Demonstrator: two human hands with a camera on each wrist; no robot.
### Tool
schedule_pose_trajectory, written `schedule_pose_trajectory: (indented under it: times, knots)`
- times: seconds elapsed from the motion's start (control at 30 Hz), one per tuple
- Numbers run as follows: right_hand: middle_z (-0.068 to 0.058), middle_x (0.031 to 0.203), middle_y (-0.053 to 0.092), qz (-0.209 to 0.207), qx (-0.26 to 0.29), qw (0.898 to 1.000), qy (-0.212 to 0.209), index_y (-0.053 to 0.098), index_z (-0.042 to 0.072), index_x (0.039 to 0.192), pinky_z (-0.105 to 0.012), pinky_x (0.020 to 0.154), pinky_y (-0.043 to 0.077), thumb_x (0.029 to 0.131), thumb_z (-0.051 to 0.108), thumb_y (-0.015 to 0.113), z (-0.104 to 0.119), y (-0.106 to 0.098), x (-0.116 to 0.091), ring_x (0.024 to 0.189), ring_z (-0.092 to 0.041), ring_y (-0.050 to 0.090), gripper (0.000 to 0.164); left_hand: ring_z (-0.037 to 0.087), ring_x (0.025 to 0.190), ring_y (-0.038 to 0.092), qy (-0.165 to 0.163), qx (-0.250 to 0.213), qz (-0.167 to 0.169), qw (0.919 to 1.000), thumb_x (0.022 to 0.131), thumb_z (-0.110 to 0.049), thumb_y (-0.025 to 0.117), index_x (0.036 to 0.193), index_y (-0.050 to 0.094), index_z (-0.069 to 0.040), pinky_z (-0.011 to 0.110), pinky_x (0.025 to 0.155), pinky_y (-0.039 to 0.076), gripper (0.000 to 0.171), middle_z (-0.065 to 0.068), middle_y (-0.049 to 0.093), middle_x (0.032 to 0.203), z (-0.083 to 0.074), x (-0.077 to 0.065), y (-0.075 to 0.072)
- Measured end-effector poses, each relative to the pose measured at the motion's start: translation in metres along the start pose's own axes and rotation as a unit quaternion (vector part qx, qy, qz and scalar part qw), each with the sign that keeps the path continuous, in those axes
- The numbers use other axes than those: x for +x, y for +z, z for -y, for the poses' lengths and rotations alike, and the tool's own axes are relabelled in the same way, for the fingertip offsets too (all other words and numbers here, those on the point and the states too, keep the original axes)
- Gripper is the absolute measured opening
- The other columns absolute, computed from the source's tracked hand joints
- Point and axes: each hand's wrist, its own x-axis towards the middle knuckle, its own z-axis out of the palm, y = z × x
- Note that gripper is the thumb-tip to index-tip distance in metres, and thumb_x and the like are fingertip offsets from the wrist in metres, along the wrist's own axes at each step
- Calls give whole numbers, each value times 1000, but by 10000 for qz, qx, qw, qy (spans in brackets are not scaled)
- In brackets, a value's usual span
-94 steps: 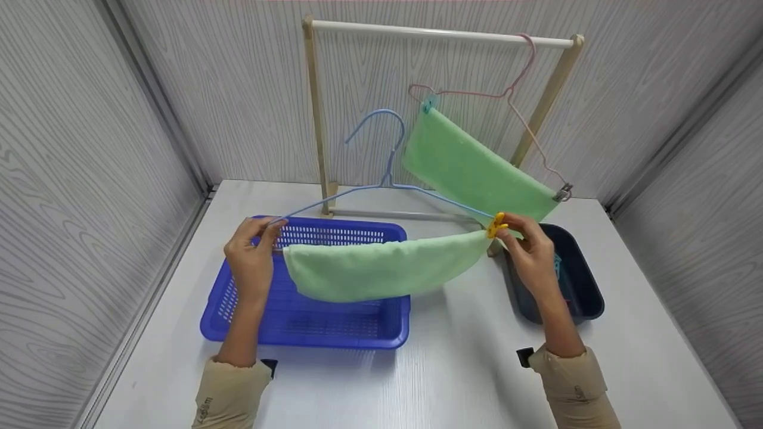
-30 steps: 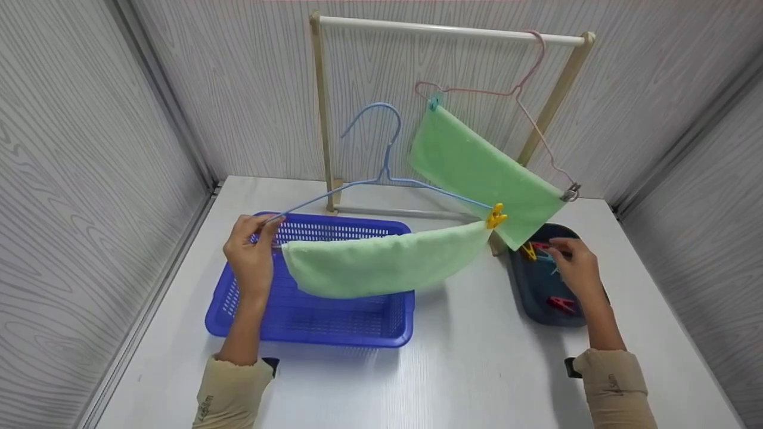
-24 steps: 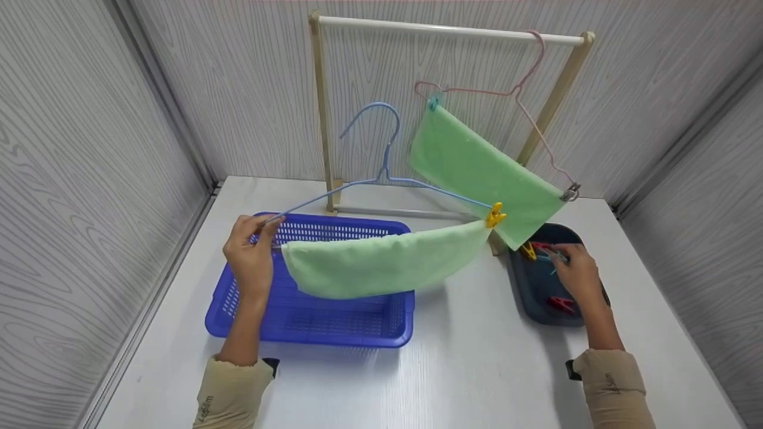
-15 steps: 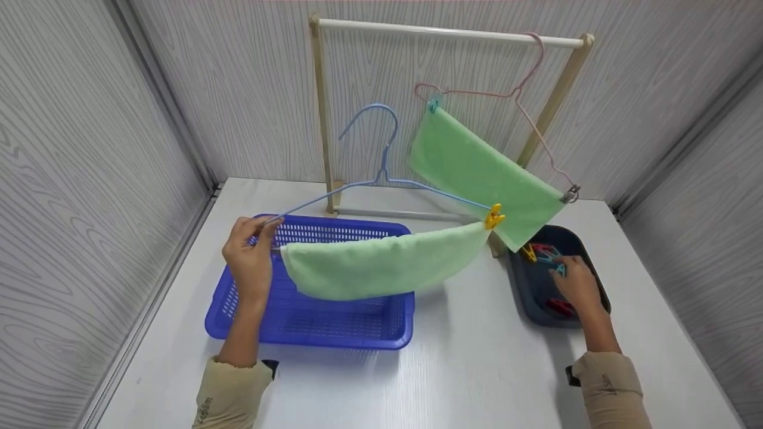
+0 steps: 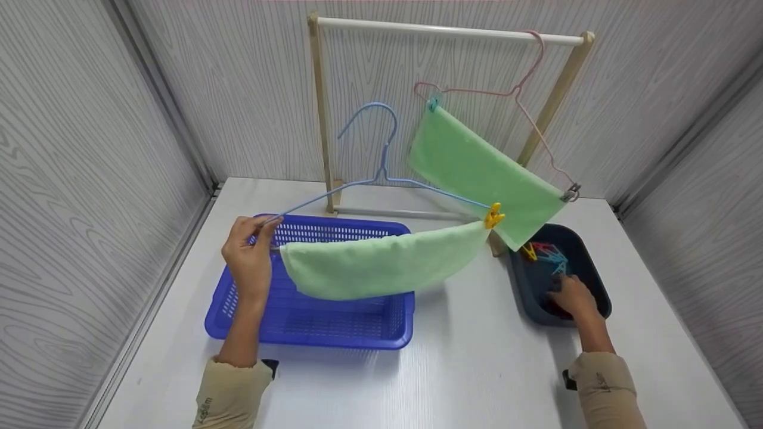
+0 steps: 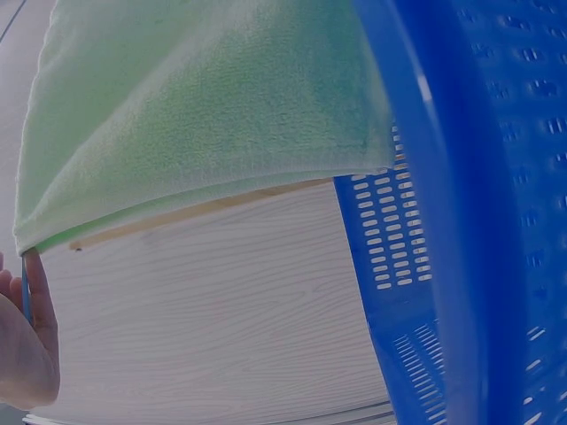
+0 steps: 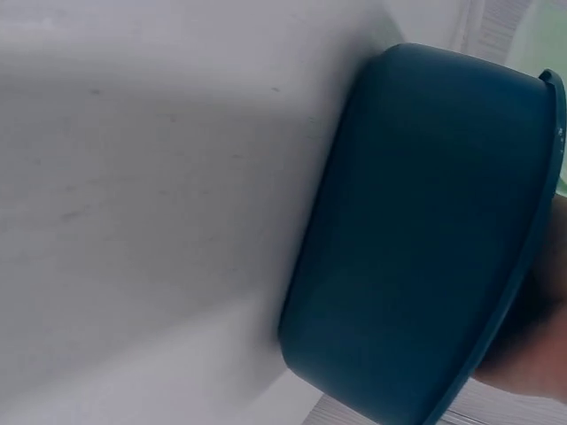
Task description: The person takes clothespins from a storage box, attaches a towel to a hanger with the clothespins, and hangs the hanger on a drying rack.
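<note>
My left hand [image 5: 247,256] pinches the left end of a blue wire hanger [image 5: 384,170] between thumb and fingers. A folded light-green towel [image 5: 384,268] hangs along the hanger's lower bar, its right corner held by a yellow clothespin [image 5: 493,215]. In the left wrist view the towel [image 6: 204,106] spreads beside the left hand [image 6: 31,345]. My right hand [image 5: 575,298] reaches down into a dark bin [image 5: 524,298], over a red clothespin mostly covered by it. The bin wall [image 7: 416,230] hides its fingertips in the right wrist view, so I cannot tell whether they hold anything.
Teal clothespins [image 5: 553,257] and a yellow one [image 5: 529,252] lie at the bin's far end. A blue basket [image 5: 334,342] stands beneath the towel. Behind, a rack [image 5: 447,30] carries a pink hanger [image 5: 477,92] with a clipped green towel [image 5: 477,167].
My right hand has left the yellow clothespin on the hanger, gone to the bin's teal clothespins, then moved nearer toward the red one. The left hand keeps its grip, nearly still.
</note>
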Motion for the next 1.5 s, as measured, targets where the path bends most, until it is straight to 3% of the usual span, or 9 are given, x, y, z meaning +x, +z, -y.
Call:
schedule_pose_trajectory:
  times: [0.17,0.43,0.7,1.07,1.3,1.4,1.5]
  knots:
    - [-37,111,29,556,-294,9974,365,28,-15,118,-54,73,32,80,22,52,-3,3,-3,97,-46,34,58,14,57,45,-25,70,-3,10000,71,-3,61,78,66,-6,18,44,37,9,6,49,67,0,0,0]
    - [-34,101,36,448,-481,9960,601,37,-15,111,-51,67,36,80,22,52,-5,4,-4,87,-43,41,50,15,57,45,50,19,32,10000,71,-3,61,77,66,-6,18,42,37,8,6,48,66,-1,0,-1]
    - [-36,105,34,831,-782,9921,525,33,-15,114,-55,69,33,78,21,53,-2,-2,-13,92,-47,36,55,14,57,44,120,76,109,9998,72,-1,60,78,65,-4,18,43,36,8,7,48,67,-1,-2,-1]
    - [-33,85,49,589,-821,9930,616,50,-16,91,-43,55,40,75,5,49,-2,-6,-15,68,-31,48,26,14,56,44,16,75,114,9999,72,-4,60,78,65,-4,18,42,38,7,6,47,66,-2,0,1]
    - [-31,78,50,436,-799,9945,512,50,-17,85,-42,54,39,75,4,48,-2,-4,-15,64,-29,48,23,12,58,46,41,36,164,9999,73,-3,60,79,64,-3,20,41,39,8,6,49,68,-4,0,2]
    - [-26,75,51,537,-714,9941,608,51,-15,85,-39,52,38,77,9,48,-1,-6,-15,61,-27,46,25,12,57,46,68,73,186,9998,72,-1,60,79,64,0,20,40,40,8,8,49,68,-5,0,2]
    - [-22,74,50,588,-533,9945,689,51,-14,87,-37,51,38,79,16,49,1,-7,-14,60,-26,44,31,16,58,46,-118,77,126,9998,72,1,59,79,63,2,22,41,40,8,12,48,69,-2,0,2]
